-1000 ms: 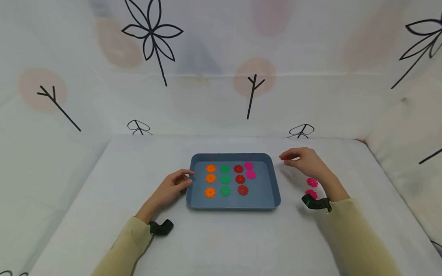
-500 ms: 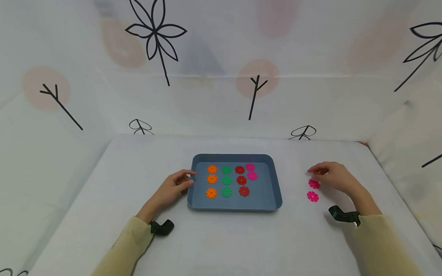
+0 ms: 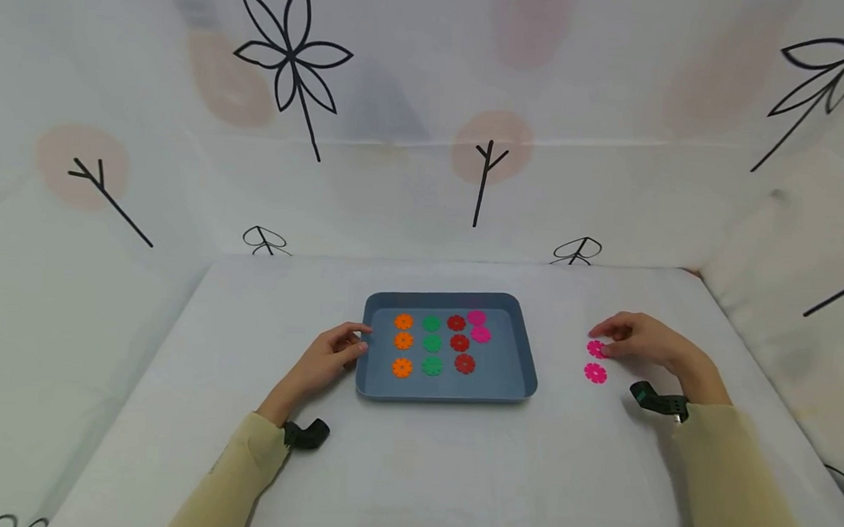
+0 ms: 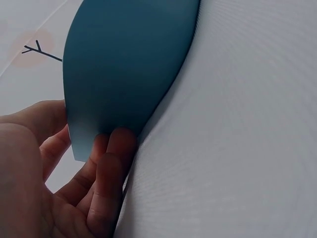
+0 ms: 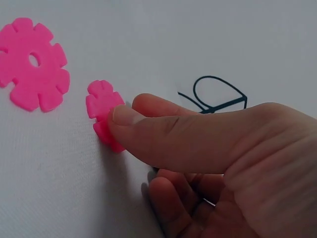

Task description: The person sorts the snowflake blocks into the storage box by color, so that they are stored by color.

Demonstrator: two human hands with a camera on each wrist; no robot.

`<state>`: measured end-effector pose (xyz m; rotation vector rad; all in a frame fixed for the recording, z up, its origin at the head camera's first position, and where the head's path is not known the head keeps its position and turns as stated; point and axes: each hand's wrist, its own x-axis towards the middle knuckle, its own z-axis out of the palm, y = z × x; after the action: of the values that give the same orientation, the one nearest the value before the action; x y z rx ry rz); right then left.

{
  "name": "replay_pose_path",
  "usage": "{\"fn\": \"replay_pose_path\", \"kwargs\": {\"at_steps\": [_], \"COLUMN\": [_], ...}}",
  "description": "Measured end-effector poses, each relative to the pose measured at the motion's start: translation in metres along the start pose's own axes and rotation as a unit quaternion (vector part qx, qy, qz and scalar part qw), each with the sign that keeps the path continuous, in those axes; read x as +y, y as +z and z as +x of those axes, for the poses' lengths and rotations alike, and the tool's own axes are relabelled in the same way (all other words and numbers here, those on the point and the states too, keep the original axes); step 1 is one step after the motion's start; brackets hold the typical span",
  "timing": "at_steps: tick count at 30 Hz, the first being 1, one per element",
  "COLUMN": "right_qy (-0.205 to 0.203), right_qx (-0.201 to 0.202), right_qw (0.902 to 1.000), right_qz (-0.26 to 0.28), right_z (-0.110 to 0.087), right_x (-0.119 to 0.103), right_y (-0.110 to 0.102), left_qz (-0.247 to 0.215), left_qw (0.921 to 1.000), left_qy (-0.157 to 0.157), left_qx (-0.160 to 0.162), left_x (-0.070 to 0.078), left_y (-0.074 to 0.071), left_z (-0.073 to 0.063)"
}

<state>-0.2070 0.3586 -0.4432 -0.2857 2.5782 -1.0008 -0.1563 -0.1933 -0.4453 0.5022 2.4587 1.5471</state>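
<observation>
In the head view, my left hand holds the left edge of a blue-grey tray. The left wrist view shows curled fingers against the tray's outer wall. Right of the tray, my right hand pinches a pink notched interlocking disc between thumb and index finger; it stands tilted, partly hidden by the thumb. Another pink disc lies flat nearer the person. Inside the tray are columns of orange discs, green discs and red discs, plus two pink discs beside the red ones.
A white cloth covers the table. Behind it rises a white fabric backdrop printed with black leaves and pale shapes. Each wrist wears a dark camera band, as at the right wrist band.
My right hand has moved right, away from the tray's side, and down to the far loose pink disc, which it now pinches. My left hand stays at the tray's edge.
</observation>
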Motion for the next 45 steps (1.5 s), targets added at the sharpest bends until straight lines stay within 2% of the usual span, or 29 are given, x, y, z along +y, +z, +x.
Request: {"fn": "replay_pose_path", "kwargs": {"at_steps": [7, 17, 27, 37, 45], "right_qy": [0.031, 0.029, 0.027, 0.029, 0.026], "right_qx": [-0.013, -0.004, -0.002, 0.020, 0.059], "right_qw": [0.9994, 0.9995, 0.9985, 0.9974, 0.9943], "right_qz": [-0.009, -0.010, 0.047, 0.063, 0.085], "right_z": [0.001, 0.000, 0.002, -0.003, -0.007], "right_x": [-0.007, -0.005, 0.006, 0.011, 0.021], "right_y": [0.000, -0.001, 0.000, -0.001, 0.000], "left_qz": [-0.001, -0.004, -0.002, -0.006, -0.012], "left_qw": [1.0000, 1.0000, 0.9999, 0.9999, 0.9998], "left_qy": [0.000, -0.002, -0.011, -0.012, -0.012], "left_qx": [-0.002, 0.002, 0.005, 0.007, 0.005], "left_x": [0.001, 0.000, 0.003, 0.001, 0.001], "left_y": [-0.001, 0.001, 0.001, 0.001, 0.002], "left_z": [-0.001, -0.001, -0.001, -0.002, -0.002]}}
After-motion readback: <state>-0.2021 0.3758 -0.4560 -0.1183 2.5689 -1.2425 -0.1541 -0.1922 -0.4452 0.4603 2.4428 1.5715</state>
